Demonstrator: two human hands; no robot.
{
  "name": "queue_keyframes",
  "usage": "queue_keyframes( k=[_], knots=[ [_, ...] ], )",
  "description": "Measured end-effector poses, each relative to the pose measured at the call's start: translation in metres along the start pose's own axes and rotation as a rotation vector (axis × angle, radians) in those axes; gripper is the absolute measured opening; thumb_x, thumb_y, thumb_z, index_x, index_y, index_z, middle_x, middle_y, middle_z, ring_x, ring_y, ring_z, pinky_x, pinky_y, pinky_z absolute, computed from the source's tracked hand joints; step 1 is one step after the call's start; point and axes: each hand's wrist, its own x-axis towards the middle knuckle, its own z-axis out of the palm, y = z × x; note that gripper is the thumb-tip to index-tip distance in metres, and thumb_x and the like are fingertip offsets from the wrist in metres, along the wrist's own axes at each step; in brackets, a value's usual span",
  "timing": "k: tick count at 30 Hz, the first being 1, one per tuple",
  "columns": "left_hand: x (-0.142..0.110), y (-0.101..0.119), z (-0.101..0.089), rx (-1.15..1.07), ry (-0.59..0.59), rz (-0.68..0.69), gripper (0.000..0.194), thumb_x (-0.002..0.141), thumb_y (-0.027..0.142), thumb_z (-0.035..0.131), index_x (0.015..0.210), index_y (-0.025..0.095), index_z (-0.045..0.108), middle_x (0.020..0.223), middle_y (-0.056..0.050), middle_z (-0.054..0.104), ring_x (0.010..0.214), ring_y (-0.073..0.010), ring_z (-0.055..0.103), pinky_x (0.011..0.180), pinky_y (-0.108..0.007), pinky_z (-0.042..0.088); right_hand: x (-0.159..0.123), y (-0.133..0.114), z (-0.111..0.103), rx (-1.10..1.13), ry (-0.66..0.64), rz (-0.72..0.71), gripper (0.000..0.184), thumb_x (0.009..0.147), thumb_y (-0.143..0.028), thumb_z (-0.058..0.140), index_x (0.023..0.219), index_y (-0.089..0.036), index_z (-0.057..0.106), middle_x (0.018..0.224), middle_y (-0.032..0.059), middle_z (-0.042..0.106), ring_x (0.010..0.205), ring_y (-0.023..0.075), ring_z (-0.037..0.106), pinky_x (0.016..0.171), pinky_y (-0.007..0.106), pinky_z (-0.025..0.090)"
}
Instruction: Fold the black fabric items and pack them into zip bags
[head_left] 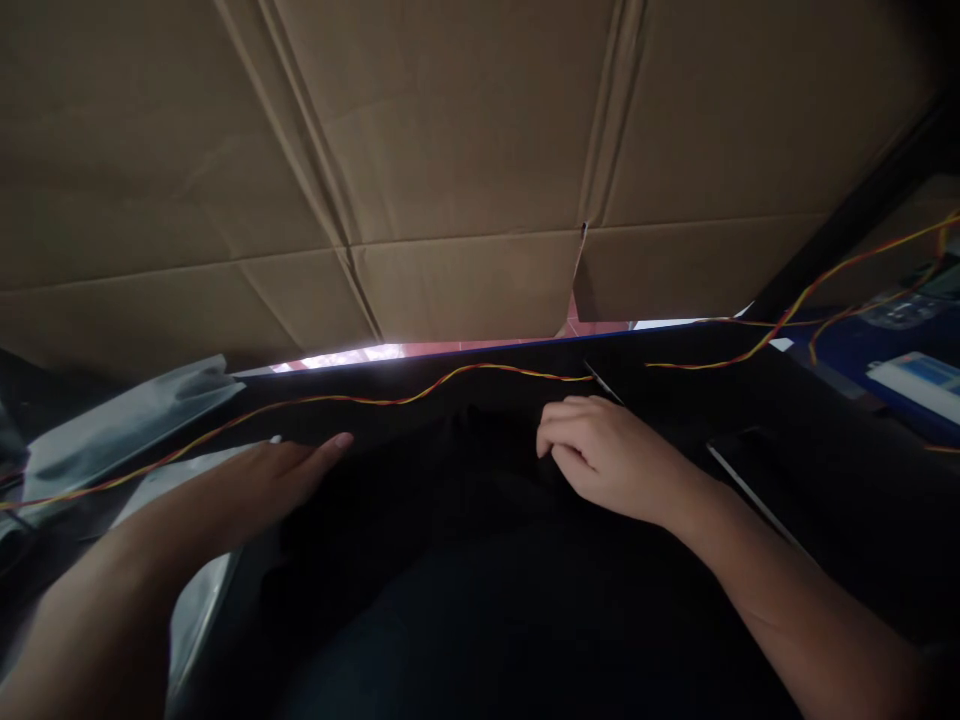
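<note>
My left hand (pixel 289 472) is low over the dark surface on the left, beside a pale translucent plastic bag (pixel 199 600). Its thumb stretches out to the right; the other fingers are mostly hidden, and I see nothing held in it. Toward the middle right, my right hand (pixel 604 450) is closed, its fingers curled in. A thin dark strip with a light edge (pixel 602 381) shows just beyond its knuckles; whether the fingers hold it is unclear. A twisted red and yellow wire (pixel 390 402) runs across the surface beyond both hands.
Creased cardboard (pixel 465 150) stands upright across the back. A second plastic bag (pixel 135 420) lies at the left. On the right are a dark flat object with a light edge (pixel 757 500), a white and blue box (pixel 919 385) and more wire loops (pixel 847 265).
</note>
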Motion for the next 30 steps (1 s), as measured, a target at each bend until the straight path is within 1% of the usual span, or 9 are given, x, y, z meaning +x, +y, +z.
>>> queue_keyframes(
  k=[3, 5, 8, 11, 17, 21, 25, 27, 30],
  knots=[
    [0.001, -0.005, 0.002, 0.002, -0.02, 0.108, 0.056, 0.103, 0.071, 0.046, 0.113, 0.026, 0.077, 0.117, -0.005, 0.081, 0.117, -0.0373, 0.071, 0.104, -0.049, 0.053, -0.001, 0.005, -0.002, -0.069, -0.081, 0.041, 0.035, 0.086, -0.001, 0.05, 0.06, -0.023, 0.055, 0.069, -0.0011, 0.065, 0.074, 0.0201, 0.06, 0.082, 0.042, 0.046],
    [0.003, -0.004, 0.004, 0.054, -0.109, 0.15, 0.055, 0.101, 0.073, 0.048, 0.098, 0.026, 0.076, 0.097, -0.004, 0.08, 0.096, -0.0318, 0.073, 0.087, -0.04, 0.056, -0.004, 0.012, -0.007, -0.086, -0.074, 0.062, 0.034, 0.081, 0.002, 0.051, 0.057, -0.022, 0.052, 0.066, -0.0011, 0.063, 0.073, 0.0208, 0.059, 0.082, 0.042, 0.044],
    [0.004, 0.004, 0.008, 0.108, -0.194, 0.193, 0.053, 0.097, 0.075, 0.055, 0.085, 0.025, 0.069, 0.08, -0.002, 0.072, 0.07, -0.0231, 0.066, 0.063, -0.033, 0.048, -0.005, 0.015, -0.015, -0.104, 0.033, 0.071, 0.034, 0.073, 0.008, 0.044, 0.065, -0.023, 0.056, 0.074, -0.0009, 0.065, 0.078, 0.0211, 0.059, 0.082, 0.041, 0.043],
    [0.006, 0.017, 0.014, 0.068, -0.177, 0.321, 0.038, 0.096, 0.065, 0.064, 0.101, 0.028, 0.071, 0.103, -0.003, 0.073, 0.082, -0.022, 0.069, 0.07, -0.032, 0.051, -0.003, 0.005, -0.015, -0.005, 0.121, 0.001, 0.041, 0.079, 0.008, 0.043, 0.085, -0.024, 0.067, 0.093, 0.0001, 0.072, 0.091, 0.021, 0.063, 0.088, 0.04, 0.047],
    [0.009, 0.022, 0.023, 0.024, -0.16, 0.368, 0.032, 0.091, 0.052, 0.076, 0.112, 0.029, 0.07, 0.118, -0.003, 0.069, 0.096, -0.0233, 0.07, 0.081, -0.033, 0.054, -0.006, -0.015, -0.004, 0.232, -0.181, -0.017, 0.023, 0.095, -0.02, 0.07, 0.113, -0.03, 0.08, 0.103, 0.0005, 0.078, 0.093, 0.0211, 0.071, 0.085, 0.037, 0.053],
    [0.012, 0.016, 0.02, 0.021, -0.192, 0.393, 0.021, 0.096, 0.046, 0.07, 0.108, 0.029, 0.069, 0.111, -0.002, 0.07, 0.094, -0.0224, 0.069, 0.078, -0.032, 0.052, -0.015, -0.012, -0.011, 0.359, -0.395, 0.034, 0.036, 0.08, -0.005, 0.068, 0.098, -0.032, 0.085, 0.094, -0.0038, 0.076, 0.081, 0.0161, 0.071, 0.069, 0.028, 0.05],
    [0.007, 0.023, 0.019, 0.061, -0.185, 0.407, 0.016, 0.098, 0.042, 0.064, 0.107, 0.029, 0.069, 0.112, -0.003, 0.07, 0.091, -0.0214, 0.069, 0.078, -0.032, 0.052, -0.021, -0.011, -0.023, 0.452, -0.599, 0.078, 0.006, 0.086, -0.031, 0.083, 0.089, -0.03, 0.088, 0.083, -0.0024, 0.073, 0.07, 0.0153, 0.069, 0.057, 0.027, 0.045],
    [0.002, 0.028, 0.019, 0.059, -0.2, 0.388, 0.024, 0.092, 0.045, 0.073, 0.109, 0.03, 0.069, 0.115, -0.002, 0.069, 0.091, -0.0217, 0.069, 0.077, -0.032, 0.053, -0.02, -0.012, -0.025, 0.492, -0.598, 0.094, 0.023, 0.096, -0.044, 0.076, 0.085, -0.027, 0.088, 0.081, -0.0004, 0.075, 0.065, 0.0147, 0.066, 0.055, 0.028, 0.044],
    [-0.004, 0.03, 0.021, 0.027, -0.237, 0.359, 0.042, 0.079, 0.039, 0.085, 0.117, 0.034, 0.068, 0.127, -0.001, 0.067, 0.104, -0.0239, 0.069, 0.084, -0.03, 0.055, -0.015, -0.014, -0.02, 0.461, -0.441, 0.089, 0.021, 0.102, -0.034, 0.068, 0.098, -0.029, 0.088, 0.082, -0.0001, 0.077, 0.068, 0.0163, 0.068, 0.062, 0.029, 0.047]
  ],
)
